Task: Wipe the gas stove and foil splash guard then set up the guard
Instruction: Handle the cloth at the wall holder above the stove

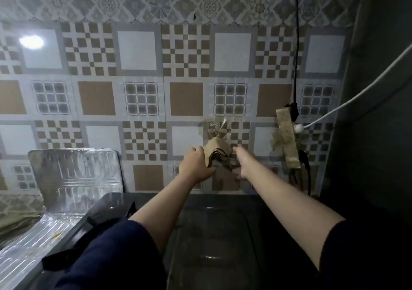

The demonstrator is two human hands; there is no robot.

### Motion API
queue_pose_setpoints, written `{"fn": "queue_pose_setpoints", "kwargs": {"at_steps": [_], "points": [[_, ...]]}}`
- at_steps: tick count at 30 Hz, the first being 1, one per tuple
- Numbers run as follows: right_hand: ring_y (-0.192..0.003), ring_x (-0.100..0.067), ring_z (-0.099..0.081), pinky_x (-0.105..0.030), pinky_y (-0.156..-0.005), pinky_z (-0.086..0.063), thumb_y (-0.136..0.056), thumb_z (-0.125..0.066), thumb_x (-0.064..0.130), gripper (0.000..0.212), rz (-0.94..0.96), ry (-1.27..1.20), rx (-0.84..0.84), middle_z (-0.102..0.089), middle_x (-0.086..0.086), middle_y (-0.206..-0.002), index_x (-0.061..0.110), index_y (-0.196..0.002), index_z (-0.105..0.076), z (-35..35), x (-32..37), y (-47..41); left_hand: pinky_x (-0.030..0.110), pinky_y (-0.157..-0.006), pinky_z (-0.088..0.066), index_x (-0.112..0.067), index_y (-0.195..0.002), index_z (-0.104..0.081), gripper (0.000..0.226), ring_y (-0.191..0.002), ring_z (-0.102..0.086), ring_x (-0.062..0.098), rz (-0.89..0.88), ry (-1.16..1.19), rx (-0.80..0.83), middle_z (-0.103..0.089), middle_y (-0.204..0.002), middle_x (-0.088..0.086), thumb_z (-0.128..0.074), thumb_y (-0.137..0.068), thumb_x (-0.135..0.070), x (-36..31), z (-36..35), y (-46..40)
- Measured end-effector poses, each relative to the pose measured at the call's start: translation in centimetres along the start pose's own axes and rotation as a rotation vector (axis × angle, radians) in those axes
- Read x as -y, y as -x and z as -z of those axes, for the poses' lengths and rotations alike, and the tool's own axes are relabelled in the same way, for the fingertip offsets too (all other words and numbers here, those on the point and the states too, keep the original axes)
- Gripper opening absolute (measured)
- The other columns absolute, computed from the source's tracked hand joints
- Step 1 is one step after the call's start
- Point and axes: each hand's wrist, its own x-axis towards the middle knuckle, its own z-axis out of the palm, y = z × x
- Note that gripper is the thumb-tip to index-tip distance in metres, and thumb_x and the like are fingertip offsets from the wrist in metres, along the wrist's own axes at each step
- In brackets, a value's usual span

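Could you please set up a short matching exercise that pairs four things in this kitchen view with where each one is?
Things:
1. ribbed silver foil splash guard
2. tan paper-wrapped packet with clear plastic top
3. white cable
4. tan power strip on the wall

Places:
A. running up to the right edge
B. held between the left hand and the right hand
C. leaning against the tiled wall at lower left
D. hanging below the black cord

Pairs: 1-C, 2-B, 3-A, 4-D
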Motion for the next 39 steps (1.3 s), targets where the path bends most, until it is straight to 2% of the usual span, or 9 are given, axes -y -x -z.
{"fn": "queue_pose_setpoints", "kwargs": {"at_steps": [5, 10, 13, 17, 19, 22, 26, 30, 39], "points": [[-0.115, -0.034, -0.055, -0.053, -0.109, -0.031, -0.093, -0.054, 0.038, 0.042, -0.117, -0.100, 0.057, -0.057, -0.013, -0.126, 0.013, -0.126, -0.052, -0.7, -1.0, -4.2, 0.028, -0.077, -0.050, -0.012, -0.130, -0.044, 0.065, -0.103, -0.053, 0.019, 0.042, 0.041, -0.067, -0.050, -0.120, 0.006, -0.072, -0.079, -0.039, 0.8, -3.7, -3.3], [-0.106, -0.028, -0.058, -0.041, -0.077, -0.047, -0.086, -0.068, 0.032, 0.050, -0.136, -0.240, 0.071, -0.058, -0.012, -0.124, 0.012, -0.128, -0.051, -1.4, -0.6, -7.0, 0.032, -0.075, -0.052, -0.011, -0.129, -0.044, 0.063, -0.101, -0.055, 0.022, 0.014, 0.044, -0.145, -0.047, -0.123, 0.009, -0.068, -0.080, -0.043, 1.3, -5.9, -5.0], [-0.101, -0.027, -0.063, -0.035, -0.069, -0.054, -0.078, -0.077, 0.028, 0.050, -0.124, -0.255, 0.116, -0.065, -0.011, -0.113, 0.010, -0.121, -0.057, -1.6, -0.9, -8.4, 0.027, -0.066, -0.046, -0.008, -0.128, -0.043, 0.056, -0.093, -0.057, 0.023, -0.016, 0.116, -0.174, -0.046, -0.121, 0.010, -0.064, -0.083, -0.034, 1.3, -6.5, -5.0], [-0.107, -0.028, -0.064, -0.040, -0.094, -0.053, -0.080, -0.076, 0.025, 0.030, -0.054, -0.229, 0.169, -0.067, -0.011, -0.105, 0.008, -0.100, -0.061, -1.2, -0.8, -8.3, 0.029, -0.077, -0.050, -0.009, -0.121, -0.048, 0.048, -0.095, -0.056, 0.022, -0.072, 0.328, -0.188, -0.049, -0.113, 0.008, -0.069, -0.080, -0.022, 1.2, -5.7, -4.7], [-0.104, -0.027, -0.064, -0.039, -0.091, -0.054, -0.081, -0.075, 0.026, 0.028, -0.016, -0.212, 0.189, -0.068, -0.010, -0.103, 0.009, -0.099, -0.061, -1.0, -0.7, -7.6, 0.026, -0.081, -0.052, -0.012, -0.119, -0.049, 0.047, -0.098, -0.056, 0.019, -0.111, 0.441, -0.175, -0.051, -0.108, 0.002, -0.071, -0.077, -0.015, 1.0, -4.7, -4.5], [-0.101, -0.025, -0.063, -0.036, -0.074, -0.055, -0.075, -0.079, 0.033, 0.047, 0.057, -0.134, 0.165, -0.067, -0.009, -0.110, 0.012, -0.113, -0.061, -0.6, -0.4, -6.2, 0.021, -0.075, -0.055, -0.017, -0.123, -0.043, 0.061, -0.097, -0.058, 0.011, -0.125, 0.706, -0.041, -0.054, -0.106, -0.006, -0.078, -0.074, -0.010, 0.3, -2.4, -3.7], [-0.105, -0.019, -0.052, -0.041, -0.093, -0.046, -0.072, -0.080, 0.036, 0.049, 0.127, 0.051, 0.107, -0.059, 0.001, -0.106, 0.020, -0.111, -0.056, -0.3, -0.1, -4.0, 0.018, -0.065, -0.056, -0.015, -0.128, -0.040, 0.048, -0.094, -0.061, 0.012, 0.005, 1.048, 0.035, -0.056, -0.113, 0.006, -0.067, -0.088, -0.015, -0.9, 0.6, -2.0], [-0.113, -0.021, -0.051, -0.042, -0.099, -0.043, -0.073, -0.080, 0.025, 0.043, 0.226, 0.148, 0.167, -0.060, 0.001, -0.115, 0.022, -0.109, -0.057, 0.2, 0.1, -1.2, 0.028, -0.071, -0.058, -0.015, -0.123, -0.050, 0.039, -0.094, -0.062, 0.019, 0.075, 0.853, -0.044, -0.060, -0.111, 0.007, -0.057, -0.093, -0.038, -1.4, 2.8, -1.1], [-0.100, -0.023, -0.062, -0.036, -0.083, -0.056, -0.072, -0.079, 0.009, 0.031, 0.422, 0.360, 0.284, -0.065, -0.007, -0.105, 0.017, -0.096, -0.062, 1.1, 1.8, 5.8, 0.020, -0.068, -0.047, -0.013, -0.096, -0.065, 0.010, -0.084, -0.057, 0.015, -0.003, 0.562, -0.063, -0.064, -0.094, 0.007, -0.060, -0.093, -0.021, -2.2, 7.7, 2.1]]}}
